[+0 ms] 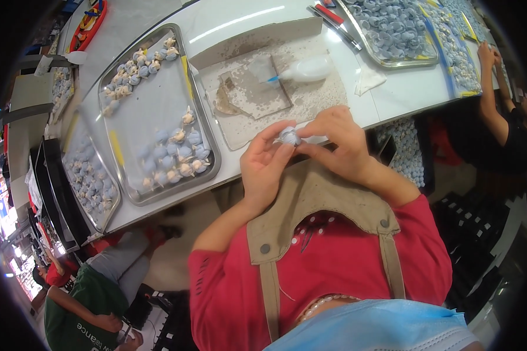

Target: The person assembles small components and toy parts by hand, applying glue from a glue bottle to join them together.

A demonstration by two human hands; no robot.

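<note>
Above the near table edge, my left hand (266, 161) pinches a small rounded grey-blue figurine piece (290, 136) between thumb and fingers. My right hand (339, 143) is closed against the right side of the same piece, its thumb and forefinger touching it. Something thin and white shows under the right fingers; I cannot make out what it is. Just beyond the hands lies a stained cardboard tray (328, 88). On it rest a white squeeze bottle (307, 69) with a blue tip, lying on its side, and a smeared flat plate (255, 90).
To the left, a metal tray (216, 155) holds several grey-blue and cream figurines; another tray (93, 175) of them stands beyond. Far right are a tray of grey-blue pieces (392, 29), markers (336, 23) and a white tissue (369, 79). Co-workers sit at both sides.
</note>
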